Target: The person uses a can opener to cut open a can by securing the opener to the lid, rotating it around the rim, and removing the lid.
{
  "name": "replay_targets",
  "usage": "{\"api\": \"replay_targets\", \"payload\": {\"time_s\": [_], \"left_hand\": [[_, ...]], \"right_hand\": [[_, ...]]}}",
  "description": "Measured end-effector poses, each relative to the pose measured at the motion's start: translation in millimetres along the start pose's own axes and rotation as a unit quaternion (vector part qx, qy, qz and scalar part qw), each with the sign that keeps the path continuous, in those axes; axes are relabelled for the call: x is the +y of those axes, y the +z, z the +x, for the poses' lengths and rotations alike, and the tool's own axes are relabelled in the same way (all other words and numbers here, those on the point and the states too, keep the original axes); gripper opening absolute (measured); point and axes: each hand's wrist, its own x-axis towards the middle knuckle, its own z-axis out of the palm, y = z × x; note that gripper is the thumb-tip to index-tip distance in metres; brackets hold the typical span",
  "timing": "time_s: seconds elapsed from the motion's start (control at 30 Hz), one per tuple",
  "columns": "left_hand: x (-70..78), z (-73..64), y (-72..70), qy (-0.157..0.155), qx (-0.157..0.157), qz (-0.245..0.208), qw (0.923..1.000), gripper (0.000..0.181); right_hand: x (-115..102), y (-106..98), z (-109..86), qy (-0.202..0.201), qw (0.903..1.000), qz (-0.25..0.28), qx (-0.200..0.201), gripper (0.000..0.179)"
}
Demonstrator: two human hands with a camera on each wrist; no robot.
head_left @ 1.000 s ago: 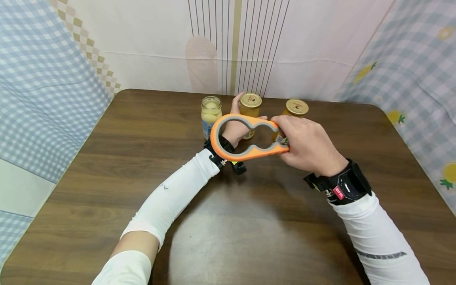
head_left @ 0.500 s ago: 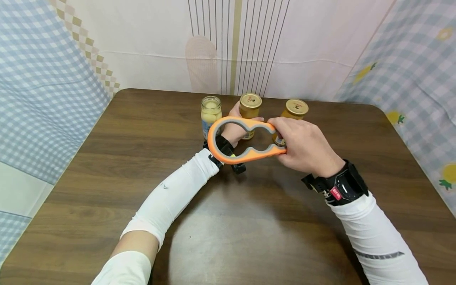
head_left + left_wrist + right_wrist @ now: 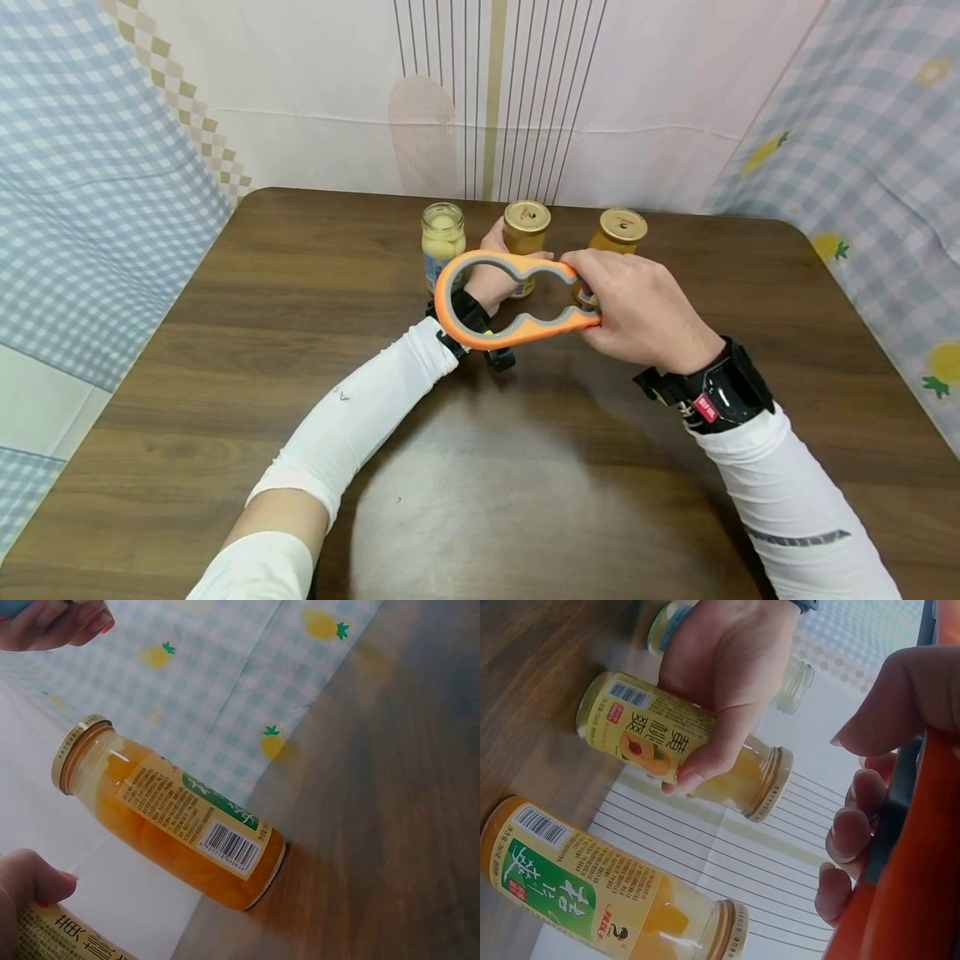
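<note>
My left hand grips the body of the middle glass jar, which has a gold lid and a yellow peach label. The thumb lies across that label in the right wrist view. My right hand holds the handles of an orange jar opener with a grey toothed inner lining. In the head view the opener's loop overlaps my left hand and wrist, in front of the lid's near side. A second gold-lidded jar, with orange fruit and a green-and-cream label, stands to the right, partly behind my right hand.
To the left of the held jar stands a lidless glass jar with pale contents and a blue label. All three jars are near the far edge of the brown wooden table. Patterned cloth hangs behind and at both sides.
My right hand has brought the jar opener slightly left and nearer to me. My left hand's fingers sit lower around the middle jar, which has shifted a little towards me.
</note>
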Motion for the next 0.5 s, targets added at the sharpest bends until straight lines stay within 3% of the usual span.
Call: {"api": "replay_targets", "payload": {"time_s": [0.2, 0.37, 0.5], "left_hand": [[-0.1, -13.0, 0.0, 0.048, -0.021, -0.012, 0.9986, 0.048], [1.0, -18.7, 0.9, 0.053, -0.033, 0.002, 0.9980, 0.040], [-0.2, -20.3, 1.2, 0.056, -0.033, 0.032, 0.9974, 0.047]], "right_hand": [[0, -2, 0.5, 0.002, 1.0000, -0.004, -0.002, 0.049], [1, -4, -0.1, 0.008, 0.9999, -0.006, -0.005, 0.049], [1, -5, -0.6, 0.008, 0.9999, -0.006, -0.004, 0.050]]}}
